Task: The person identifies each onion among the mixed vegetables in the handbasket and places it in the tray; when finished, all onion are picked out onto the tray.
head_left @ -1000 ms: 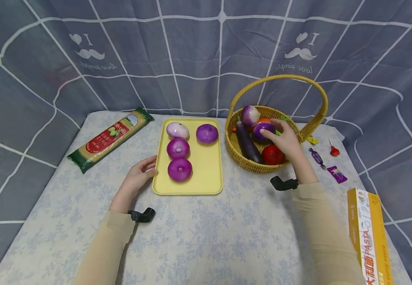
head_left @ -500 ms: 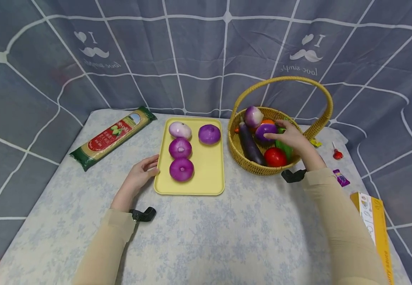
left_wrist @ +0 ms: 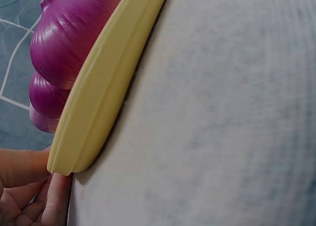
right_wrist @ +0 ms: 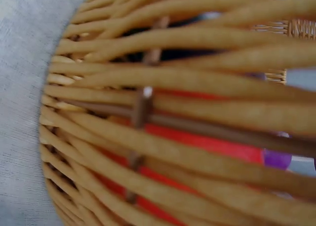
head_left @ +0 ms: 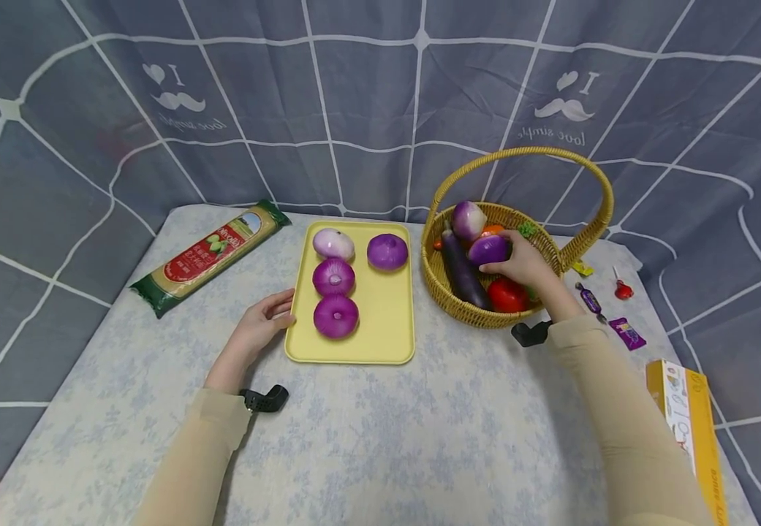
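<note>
Right hand (head_left: 526,267) curled round purple onion (head_left: 487,250) lying sideways in basket (head_left: 449,298); left hand (head_left: 263,324) relaxed, touching tray (head_left: 380,343) edge.

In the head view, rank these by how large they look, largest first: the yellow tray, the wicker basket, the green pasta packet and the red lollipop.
1. wicker basket, handle included
2. yellow tray, close to the basket; without the handle they look alike
3. green pasta packet
4. red lollipop, smallest by far

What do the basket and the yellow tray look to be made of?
The basket looks like woven wicker or rattan: tan strands interlace around darker uprights in the right wrist view. The yellow tray seems moulded plastic, with a smooth, slightly glossy surface and a rounded rim; that look could also suit melamine.
</note>
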The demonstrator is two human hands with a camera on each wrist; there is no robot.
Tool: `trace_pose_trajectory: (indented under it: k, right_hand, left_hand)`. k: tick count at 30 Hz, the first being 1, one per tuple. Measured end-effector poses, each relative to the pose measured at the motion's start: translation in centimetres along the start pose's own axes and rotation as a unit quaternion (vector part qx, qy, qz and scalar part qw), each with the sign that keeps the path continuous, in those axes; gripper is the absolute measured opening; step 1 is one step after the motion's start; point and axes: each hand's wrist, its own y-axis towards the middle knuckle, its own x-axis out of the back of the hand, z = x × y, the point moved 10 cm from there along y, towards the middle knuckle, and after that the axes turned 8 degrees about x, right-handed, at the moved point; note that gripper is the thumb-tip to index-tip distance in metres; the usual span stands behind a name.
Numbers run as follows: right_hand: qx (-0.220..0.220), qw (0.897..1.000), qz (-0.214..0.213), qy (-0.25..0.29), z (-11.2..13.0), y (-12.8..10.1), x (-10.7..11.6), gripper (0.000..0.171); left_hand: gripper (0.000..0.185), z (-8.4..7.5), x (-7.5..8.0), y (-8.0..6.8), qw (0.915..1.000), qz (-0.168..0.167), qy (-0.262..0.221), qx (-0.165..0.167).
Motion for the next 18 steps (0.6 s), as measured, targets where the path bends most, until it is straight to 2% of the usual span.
trace_pose_trajectory:
  k: [10, 18]
  right_hand:
    - [0.009, 0.999, -0.044, -0.014, -0.46, -0.45, 0.28, 0.081]
    - [0.015, 0.998, -0.065, -0.016, -0.55, -1.04, 0.56, 0.08]
  left_hand:
    - [0.059, 0.06, -0.05, 0.1, 1.0, -0.002, -0.003, -0.002]
    - [0.059, 0.09, -0.01, 0.09, 1.0, -0.003, -0.002, -0.003]
